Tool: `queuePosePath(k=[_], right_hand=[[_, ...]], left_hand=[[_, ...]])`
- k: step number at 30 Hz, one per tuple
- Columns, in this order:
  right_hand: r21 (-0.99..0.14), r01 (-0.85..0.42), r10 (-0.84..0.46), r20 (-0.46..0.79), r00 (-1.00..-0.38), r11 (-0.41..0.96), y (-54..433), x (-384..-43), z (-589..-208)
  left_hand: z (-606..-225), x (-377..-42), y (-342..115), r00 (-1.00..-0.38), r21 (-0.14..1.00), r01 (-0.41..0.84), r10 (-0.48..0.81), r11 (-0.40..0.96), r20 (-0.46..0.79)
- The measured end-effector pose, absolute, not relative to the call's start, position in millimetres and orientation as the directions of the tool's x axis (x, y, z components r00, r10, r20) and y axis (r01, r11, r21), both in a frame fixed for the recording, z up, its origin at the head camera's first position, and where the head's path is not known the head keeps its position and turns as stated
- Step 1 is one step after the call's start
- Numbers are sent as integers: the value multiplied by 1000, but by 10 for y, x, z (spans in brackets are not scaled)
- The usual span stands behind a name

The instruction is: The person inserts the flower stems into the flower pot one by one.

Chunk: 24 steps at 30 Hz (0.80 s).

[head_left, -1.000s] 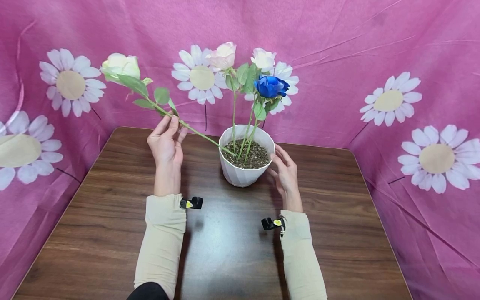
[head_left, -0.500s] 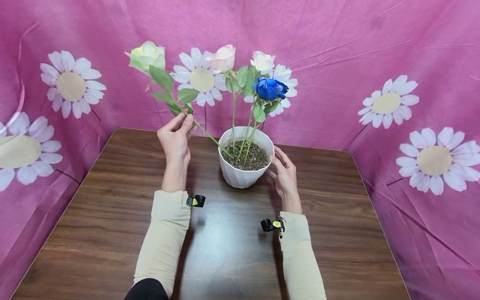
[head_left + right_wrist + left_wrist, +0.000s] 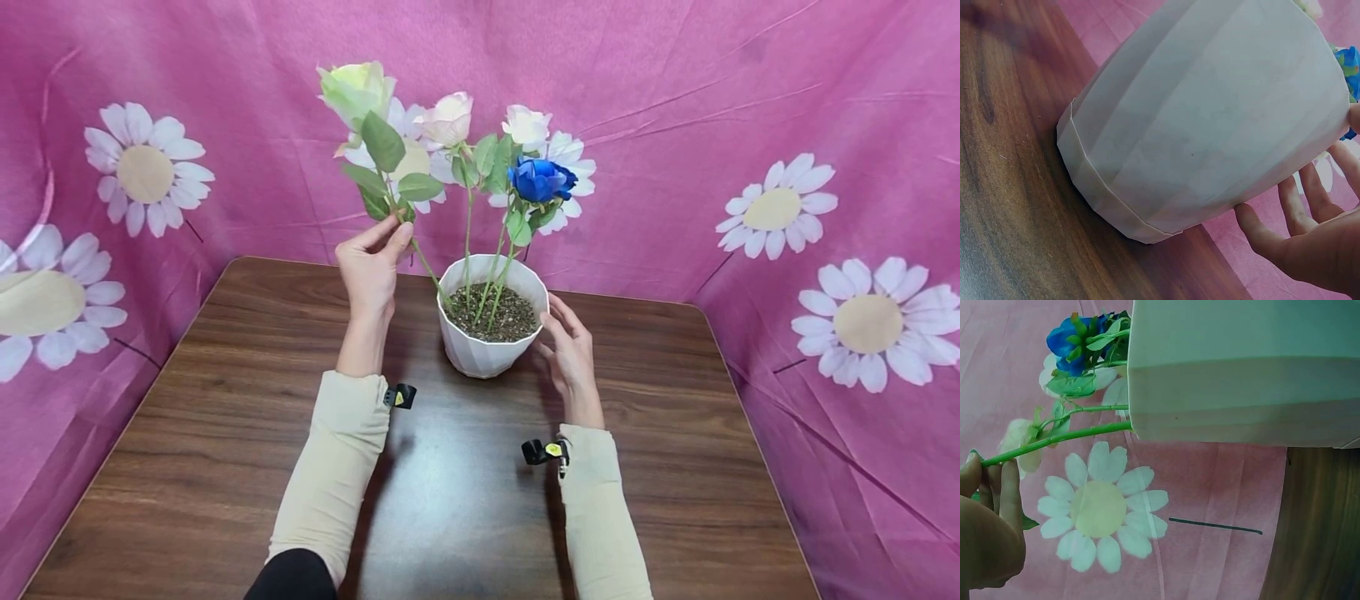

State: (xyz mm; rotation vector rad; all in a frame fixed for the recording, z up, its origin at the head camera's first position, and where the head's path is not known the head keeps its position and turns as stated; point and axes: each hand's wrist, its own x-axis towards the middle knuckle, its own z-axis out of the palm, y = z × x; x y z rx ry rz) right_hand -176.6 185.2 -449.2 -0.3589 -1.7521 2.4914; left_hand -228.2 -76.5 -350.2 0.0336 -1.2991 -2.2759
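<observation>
My left hand pinches the green stem of a pale green-white rose, just below its leaves. The rose leans left, and its stem's lower end meets the dark soil in a white faceted flowerpot. Around the pot's right side, my right hand rests with spread fingers, its fingertips touching the wall and the thumb near the rim. Standing in the same soil are a blue rose, a pale pink rose and a white rose.
The pot stands on a dark wooden table. Behind and on both sides hangs a pink cloth printed with large white daisies. Each cream sleeve has a small black strap mount at the cuff.
My left hand has moved right, tilting the green-white rose from a steep leftward lean to a more upright one. The stem's lower end stays in the pot. My right hand keeps its place.
</observation>
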Motion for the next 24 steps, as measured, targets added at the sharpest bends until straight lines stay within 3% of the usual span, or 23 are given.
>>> queuePosePath(k=[12, 24], right_hand=[[-939, 78, 191, -148, -970, -334, 1854, -1765, -4519], [-940, 75, 200, -149, -968, -334, 1856, -1779, -4514]], left_hand=[[-3549, -2305, -584, -883, 857, 399, -387, -325, 264], [-3579, -2365, -396, -889, 913, 391, -305, -115, 342]])
